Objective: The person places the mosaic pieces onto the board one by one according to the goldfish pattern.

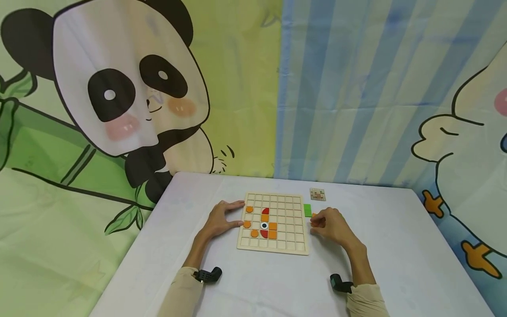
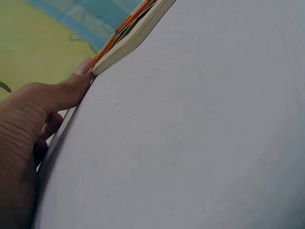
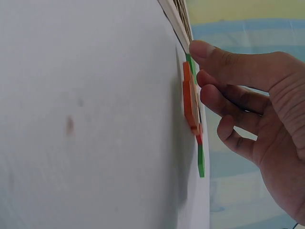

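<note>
A wooden grid board lies flat on the white table. On its left half sit orange round tiles, orange square tiles, red curved tiles and a white tile with a black eye dot. My left hand touches the board's left edge with spread thumb and forefinger. My right hand hovers just right of the board, fingers loosely bent, over orange tiles. I see nothing between its thumb and fingertips in the right wrist view.
Beside the board's right edge lies a green square tile. In the right wrist view, a red tile and another green tile lie by the orange ones. A small patterned card lies behind. Printed curtains hang beyond the table.
</note>
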Demonstrator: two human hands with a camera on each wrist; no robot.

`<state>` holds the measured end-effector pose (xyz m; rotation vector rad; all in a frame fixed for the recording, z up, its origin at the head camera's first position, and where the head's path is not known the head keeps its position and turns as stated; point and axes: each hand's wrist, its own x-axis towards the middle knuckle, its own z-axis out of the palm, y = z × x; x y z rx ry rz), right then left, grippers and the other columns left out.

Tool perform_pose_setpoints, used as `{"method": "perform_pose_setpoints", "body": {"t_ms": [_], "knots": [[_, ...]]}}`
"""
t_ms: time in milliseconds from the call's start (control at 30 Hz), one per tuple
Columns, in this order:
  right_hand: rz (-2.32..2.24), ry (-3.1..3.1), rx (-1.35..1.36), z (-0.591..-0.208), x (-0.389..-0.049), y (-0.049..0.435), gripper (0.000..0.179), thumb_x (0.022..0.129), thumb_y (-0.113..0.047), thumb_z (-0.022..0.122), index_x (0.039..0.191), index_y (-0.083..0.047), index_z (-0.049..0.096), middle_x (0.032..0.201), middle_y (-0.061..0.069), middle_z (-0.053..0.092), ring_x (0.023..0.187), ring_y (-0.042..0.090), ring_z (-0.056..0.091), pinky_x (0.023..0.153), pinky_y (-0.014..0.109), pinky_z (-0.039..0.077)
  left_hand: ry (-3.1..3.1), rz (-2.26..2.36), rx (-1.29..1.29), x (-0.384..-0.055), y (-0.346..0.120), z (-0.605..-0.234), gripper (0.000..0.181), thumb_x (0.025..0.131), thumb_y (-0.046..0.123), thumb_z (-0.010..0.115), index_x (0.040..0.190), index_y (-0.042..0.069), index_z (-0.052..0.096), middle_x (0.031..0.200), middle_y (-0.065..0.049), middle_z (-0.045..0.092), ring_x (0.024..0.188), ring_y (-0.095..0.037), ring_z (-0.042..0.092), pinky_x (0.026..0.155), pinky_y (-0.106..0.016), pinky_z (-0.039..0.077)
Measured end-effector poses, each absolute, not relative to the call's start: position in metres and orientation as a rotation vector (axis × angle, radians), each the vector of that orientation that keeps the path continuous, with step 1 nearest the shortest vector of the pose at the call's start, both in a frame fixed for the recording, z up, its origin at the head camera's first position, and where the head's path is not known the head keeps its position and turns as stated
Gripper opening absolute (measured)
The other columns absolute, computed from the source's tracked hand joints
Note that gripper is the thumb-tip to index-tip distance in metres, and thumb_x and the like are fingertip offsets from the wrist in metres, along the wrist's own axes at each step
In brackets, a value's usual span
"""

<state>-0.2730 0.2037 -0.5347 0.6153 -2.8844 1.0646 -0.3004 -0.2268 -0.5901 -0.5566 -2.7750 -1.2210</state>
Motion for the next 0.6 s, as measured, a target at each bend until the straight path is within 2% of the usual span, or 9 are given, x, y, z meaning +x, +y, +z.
{"method": "perform_pose_setpoints", "body": {"t_ms": [367,600], "knots": [[1.04,-2.955,0.429,-0.538,-0.268,0.225,0.023,0.079,-0.005,0.096,0.097,-0.001,0.084,0.083,0.001,0.075,0.077,0.016,0.061,0.071,0.025,0.052,-2.763,-1.228,-0.563,-0.299,-0.229,-0.593,0.07,0.084,0.033,0.096,0.148,0.021,0.07,0.158,0.006,0.065,0.119,-0.023,0.062,0.108,-0.051,0.046],[0.994,-2.95,0.4,-0.541,-0.264,0.233,0.022,0.076,-0.007,0.099,0.09,-0.004,0.084,0.081,0.0,0.075,0.073,0.015,0.06,0.068,0.026,0.051,-2.757,-1.229,-0.562,-0.3,-0.229,-0.592,0.071,0.084,0.034,0.096,0.149,0.021,0.07,0.158,0.005,0.065,0.126,-0.026,0.062,0.114,-0.056,0.045]]}}
